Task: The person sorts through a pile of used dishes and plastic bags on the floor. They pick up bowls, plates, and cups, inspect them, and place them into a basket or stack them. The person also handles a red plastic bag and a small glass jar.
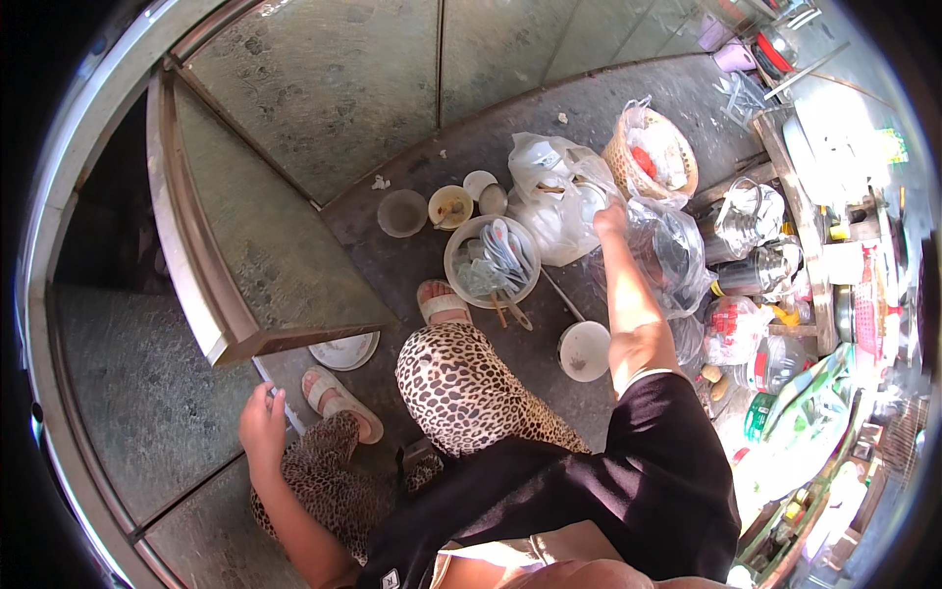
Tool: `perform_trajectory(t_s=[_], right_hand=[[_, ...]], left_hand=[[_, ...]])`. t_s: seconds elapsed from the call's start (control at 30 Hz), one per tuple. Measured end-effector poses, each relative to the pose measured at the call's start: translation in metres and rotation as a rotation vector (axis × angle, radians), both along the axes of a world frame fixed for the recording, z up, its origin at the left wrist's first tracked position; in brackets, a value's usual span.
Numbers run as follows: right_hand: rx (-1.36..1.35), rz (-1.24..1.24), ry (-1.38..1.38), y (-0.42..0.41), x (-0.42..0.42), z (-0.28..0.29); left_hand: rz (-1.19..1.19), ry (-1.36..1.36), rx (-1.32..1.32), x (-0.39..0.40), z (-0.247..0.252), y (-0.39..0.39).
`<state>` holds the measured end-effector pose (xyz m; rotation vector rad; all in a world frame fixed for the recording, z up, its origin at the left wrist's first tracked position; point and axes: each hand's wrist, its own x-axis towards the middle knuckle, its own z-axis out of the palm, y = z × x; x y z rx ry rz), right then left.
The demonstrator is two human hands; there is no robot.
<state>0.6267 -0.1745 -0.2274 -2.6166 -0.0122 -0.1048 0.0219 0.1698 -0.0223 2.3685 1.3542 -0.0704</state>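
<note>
My right hand (pixel 609 219) is curled at the right edge of a translucent white plastic bag (pixel 548 235), gripping its film; the fingertips are partly hidden. White bowls (pixel 591 199) show inside the bag, close to my fingers. To the left of it, a plastic basin (pixel 450 254) on the floor holds several spoons (pixel 500 247) and clear glassware. My left hand (pixel 263 423) hangs at the lower left, fingers apart, beside the cabinet door corner. A pale strip (pixel 291 412) passes behind it.
Bowls (pixel 402 213) stand left of the basin, one with food remains (pixel 450 207). A white long-handled pot (pixel 584 351) lies near my arm. A woven basket (pixel 624 166), clear plastic bags (pixel 666 250) and metal flasks (pixel 736 221) crowd the right. An open cabinet door (pixel 257 221) juts out left.
</note>
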Motion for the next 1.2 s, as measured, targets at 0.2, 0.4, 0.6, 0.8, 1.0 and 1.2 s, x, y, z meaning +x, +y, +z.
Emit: perform_trajectory(t_s=[0.2, 0.4, 0.6, 0.8, 1.0, 1.2], right_hand=[[-0.015, 0.086, 0.082, 0.002, -0.042, 0.018], [0.799, 0.321, 0.279, 0.031, -0.168, 0.1], [0.855, 0.871, 0.229, 0.073, -0.353, 0.256], [0.83, 1.098, 0.755, 0.203, -0.464, 0.293], [0.889, 0.891, 0.907, 0.389, -0.489, 0.183], [0.577, 0.769, 0.404, 0.533, -0.455, 0.048]], left_hand=[[-0.002, -0.037, 0.033, -0.012, 0.003, -0.006], [-0.001, -0.129, 0.055, -0.02, 0.02, -0.009], [-0.003, -0.184, 0.103, -0.032, 0.014, -0.01], [0.16, -0.593, 0.069, -0.028, 0.037, -0.014], [0.399, -1.152, -0.094, -0.027, 0.049, -0.003], [0.202, -1.07, -0.042, -0.032, 0.062, -0.013]])
